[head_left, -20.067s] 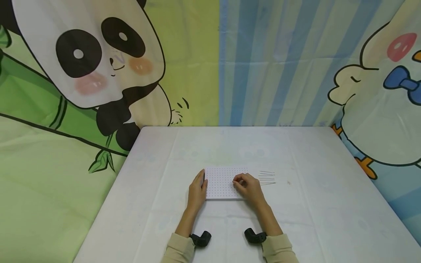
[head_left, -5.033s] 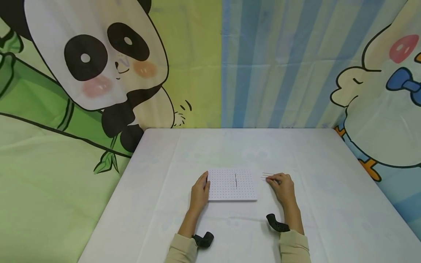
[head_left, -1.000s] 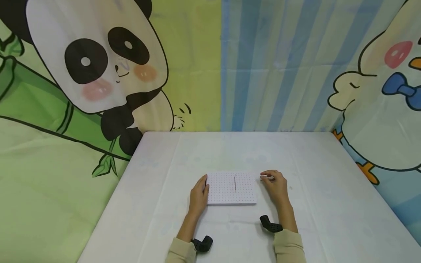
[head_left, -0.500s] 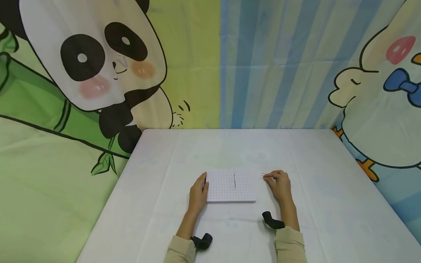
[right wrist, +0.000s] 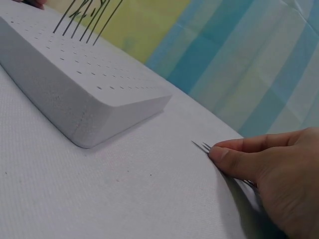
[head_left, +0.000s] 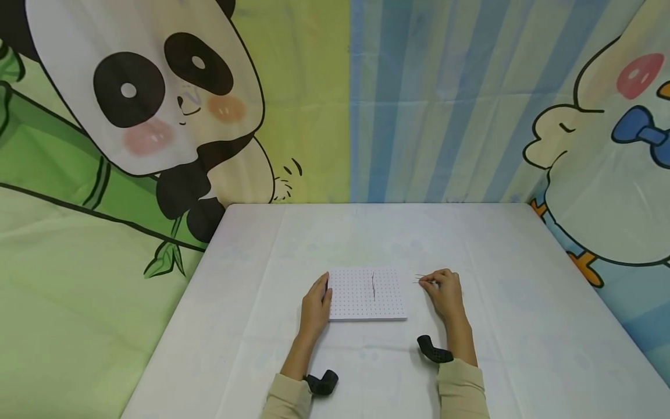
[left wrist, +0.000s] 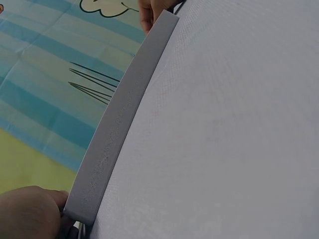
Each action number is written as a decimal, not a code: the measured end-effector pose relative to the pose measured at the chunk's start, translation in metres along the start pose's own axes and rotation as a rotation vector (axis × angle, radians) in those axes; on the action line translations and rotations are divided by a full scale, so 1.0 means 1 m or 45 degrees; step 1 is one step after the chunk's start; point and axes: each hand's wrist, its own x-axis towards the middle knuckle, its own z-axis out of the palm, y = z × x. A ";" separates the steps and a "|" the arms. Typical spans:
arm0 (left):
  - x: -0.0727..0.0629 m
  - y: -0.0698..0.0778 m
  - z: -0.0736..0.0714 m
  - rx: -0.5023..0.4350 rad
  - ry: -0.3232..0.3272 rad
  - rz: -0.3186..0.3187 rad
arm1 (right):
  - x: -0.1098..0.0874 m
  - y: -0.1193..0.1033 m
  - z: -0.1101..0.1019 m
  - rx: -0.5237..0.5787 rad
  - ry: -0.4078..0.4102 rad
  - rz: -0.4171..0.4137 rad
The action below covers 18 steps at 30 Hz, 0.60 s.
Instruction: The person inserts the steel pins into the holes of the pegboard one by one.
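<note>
My left hand (head_left: 316,305) lies along the left edge of a white pegboard (head_left: 350,314), fingers mostly straight and touching its side. A dark object, mostly hidden, shows by that hand at the board's end in the left wrist view. Several thin dark needles (right wrist: 65,16) stand upright in a row of the board's holes; from the head view they look like one line. Right of the board, my right hand (right wrist: 284,169) pinches a needle between thumb and forefinger, low over the table. Needle tips (right wrist: 194,143) poke out past the fingertips, and other parts are hidden by the hand.
The board sits on a white-covered table (head_left: 293,244). A patterned curtain (head_left: 408,105) with a panda and a bird hangs behind it. Each wrist carries a black camera mount (head_left: 433,350).
Twenty seconds ago the right hand was over the board and several needles lay to its right; fewer lie there now. In the last second the right hand has shifted slightly right; the left stays.
</note>
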 end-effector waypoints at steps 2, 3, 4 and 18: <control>0.000 0.000 0.000 0.001 -0.003 -0.004 | 0.000 -0.001 0.000 -0.006 0.006 -0.010; 0.000 0.000 0.000 -0.001 -0.005 -0.007 | 0.001 0.000 0.001 -0.011 0.009 -0.020; 0.001 0.000 -0.001 -0.002 -0.007 -0.012 | 0.001 0.000 0.001 -0.019 0.013 -0.030; 0.000 0.001 0.000 0.017 0.018 0.013 | -0.001 -0.012 0.000 0.067 -0.088 -0.027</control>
